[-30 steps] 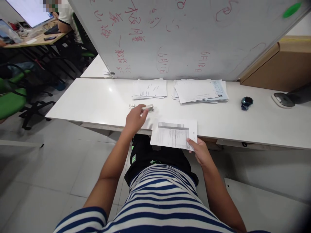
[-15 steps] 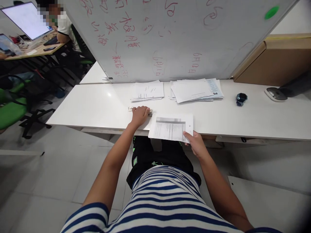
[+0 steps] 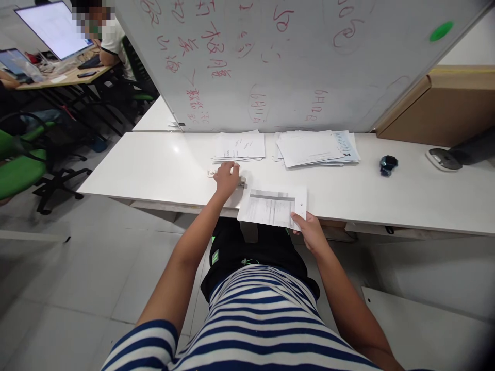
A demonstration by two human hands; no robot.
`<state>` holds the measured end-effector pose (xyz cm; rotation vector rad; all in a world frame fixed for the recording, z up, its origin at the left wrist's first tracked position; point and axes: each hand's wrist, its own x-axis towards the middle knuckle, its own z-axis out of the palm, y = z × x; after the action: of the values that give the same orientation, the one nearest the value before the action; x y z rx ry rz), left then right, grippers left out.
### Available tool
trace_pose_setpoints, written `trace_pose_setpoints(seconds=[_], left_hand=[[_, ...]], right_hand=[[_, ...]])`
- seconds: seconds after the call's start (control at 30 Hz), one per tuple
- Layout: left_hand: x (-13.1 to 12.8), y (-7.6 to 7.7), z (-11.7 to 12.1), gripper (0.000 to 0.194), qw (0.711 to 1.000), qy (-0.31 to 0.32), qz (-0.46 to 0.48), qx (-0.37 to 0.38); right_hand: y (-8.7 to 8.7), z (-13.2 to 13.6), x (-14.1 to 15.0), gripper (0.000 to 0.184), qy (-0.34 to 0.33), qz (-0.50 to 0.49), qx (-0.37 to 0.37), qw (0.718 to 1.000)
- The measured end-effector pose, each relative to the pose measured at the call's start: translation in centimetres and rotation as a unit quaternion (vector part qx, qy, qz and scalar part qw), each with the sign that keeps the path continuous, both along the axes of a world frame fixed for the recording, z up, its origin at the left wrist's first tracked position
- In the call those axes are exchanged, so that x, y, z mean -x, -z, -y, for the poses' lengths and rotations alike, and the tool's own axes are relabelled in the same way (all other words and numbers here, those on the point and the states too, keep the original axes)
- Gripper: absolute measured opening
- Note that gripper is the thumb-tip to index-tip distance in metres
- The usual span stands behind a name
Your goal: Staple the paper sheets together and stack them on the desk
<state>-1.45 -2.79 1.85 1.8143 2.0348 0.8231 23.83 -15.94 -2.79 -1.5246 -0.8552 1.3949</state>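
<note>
My left hand [image 3: 227, 178] rests palm down over a small stapler [image 3: 242, 183] on the white desk. Its fingers curl over the far side and cover the stapler's middle; the pale back end and the metal nose show on either side. In my right hand [image 3: 309, 230] is a sheaf of printed paper [image 3: 270, 208], pinched at its right corner, thumb on top. The paper hangs partly over the desk's front edge, its left side close to the stapler's nose. How many sheets it has, I cannot tell.
Behind my hands lie two paper stacks, a left one [image 3: 242, 145] and a right one [image 3: 315, 149]. A whiteboard [image 3: 278, 67] stands along the desk [image 3: 162, 165]. To the right are a dark watch-like object [image 3: 388, 165], a mouse [image 3: 444, 159] and a cardboard box [image 3: 433, 111].
My left hand has shifted slightly forward over the stapler, its fingers a little raised. The right hand still holds the paper, which has dipped slightly. The whole view has moved a little.
</note>
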Motion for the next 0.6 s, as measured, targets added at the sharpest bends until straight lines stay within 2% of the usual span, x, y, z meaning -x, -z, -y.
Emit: trace_pose_setpoints(seconds=[0.23, 0.4, 0.6], left_hand=[[-0.6, 0.3, -2.7, 0.037, 0.997, 0.015, -0.070, 0.016], [-0.7, 1.2, -3.0, 0.044, 0.993, 0.017, -0.109, 0.047], [-0.7, 1.7, -3.1, 0.043, 0.988, 0.027, -0.137, 0.059]], right_hand=[[-0.2, -0.4, 0.4, 0.035, -0.008, -0.004, 0.002, 1.000], [-0.4, -0.5, 0.4, 0.034, -0.017, -0.008, 0.003, 1.000], [-0.2, -0.5, 0.4, 0.035, -0.014, -0.015, -0.004, 1.000]])
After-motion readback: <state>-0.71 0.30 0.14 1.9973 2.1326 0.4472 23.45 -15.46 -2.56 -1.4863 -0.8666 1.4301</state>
